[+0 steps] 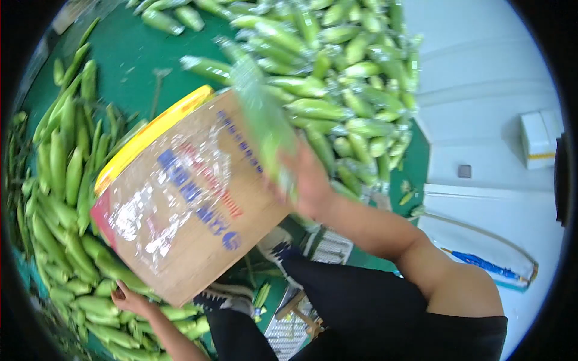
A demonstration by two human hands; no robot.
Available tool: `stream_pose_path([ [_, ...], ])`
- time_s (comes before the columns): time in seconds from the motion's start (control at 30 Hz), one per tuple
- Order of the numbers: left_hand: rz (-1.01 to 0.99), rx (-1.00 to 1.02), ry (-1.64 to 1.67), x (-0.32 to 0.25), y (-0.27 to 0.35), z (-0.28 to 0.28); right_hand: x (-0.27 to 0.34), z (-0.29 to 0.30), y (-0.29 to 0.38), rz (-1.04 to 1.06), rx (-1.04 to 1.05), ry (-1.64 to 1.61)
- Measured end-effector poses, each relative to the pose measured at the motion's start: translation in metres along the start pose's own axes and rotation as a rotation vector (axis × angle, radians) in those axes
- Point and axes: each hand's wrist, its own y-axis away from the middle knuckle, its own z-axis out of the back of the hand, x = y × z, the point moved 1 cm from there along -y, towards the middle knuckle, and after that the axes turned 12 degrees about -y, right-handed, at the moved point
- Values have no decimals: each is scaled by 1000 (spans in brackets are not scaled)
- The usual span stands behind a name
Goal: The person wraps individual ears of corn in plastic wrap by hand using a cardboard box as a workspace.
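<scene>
My right hand [302, 180] grips an ear of corn in its green husk, wrapped in clear plastic [262, 108]; both are blurred. The wrapped ear is above the right edge of a cardboard box [253, 198] with clear film and printing on its surface. A yellow strip [153, 135] runs along the box's upper left edge. My left hand [128, 301] is beside the box's lower corner, over a heap of unwrapped husked corn [99, 307]; its fingers are partly spread, and whether it holds anything is unclear.
Many plastic-wrapped ears [316, 108] lie piled at the upper right on the green floor [135, 58]. Unwrapped ears are heaped at the left. My shoes and a perforated metal piece [289, 334] are below the box. A white box [539, 140] is at the far right.
</scene>
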Motion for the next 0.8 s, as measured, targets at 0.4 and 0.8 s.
stream_pose_path([
  [0.4,86,267,374,-54,61,-1,50,29,-49,465,-53,1200],
  [0.8,-1078,773,-109,-297,122,-32,-12,-8,-62,205,198,798],
])
